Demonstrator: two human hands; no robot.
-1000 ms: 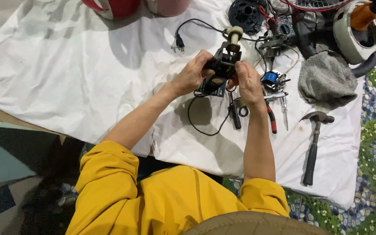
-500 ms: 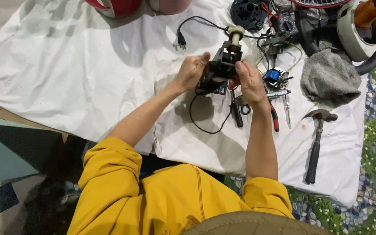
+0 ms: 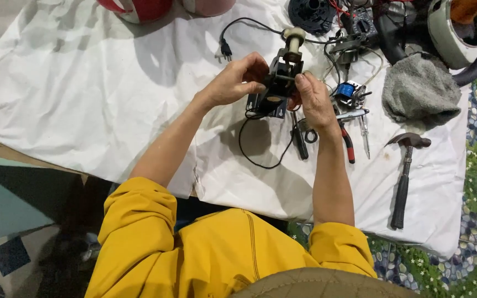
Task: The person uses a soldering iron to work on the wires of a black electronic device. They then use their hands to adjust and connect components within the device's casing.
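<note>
White cloth [image 3: 84, 83] is covering the floor and serving as the work surface, with patterned mats showing at its edges. Both hands are holding a small black motor assembly [image 3: 280, 83] just above the cloth: the left hand [image 3: 236, 83] is gripping its left side with fingers curled around the frame, and the right hand [image 3: 313, 102] is pinching its right side. A black cord [image 3: 260, 149] is trailing down from it, and a plug [image 3: 226, 51] is lying near. Red-handled pliers [image 3: 348, 144], a screwdriver [image 3: 364, 135], a hammer [image 3: 404, 176] and a grey rag [image 3: 418, 94] are lying to the right.
</note>
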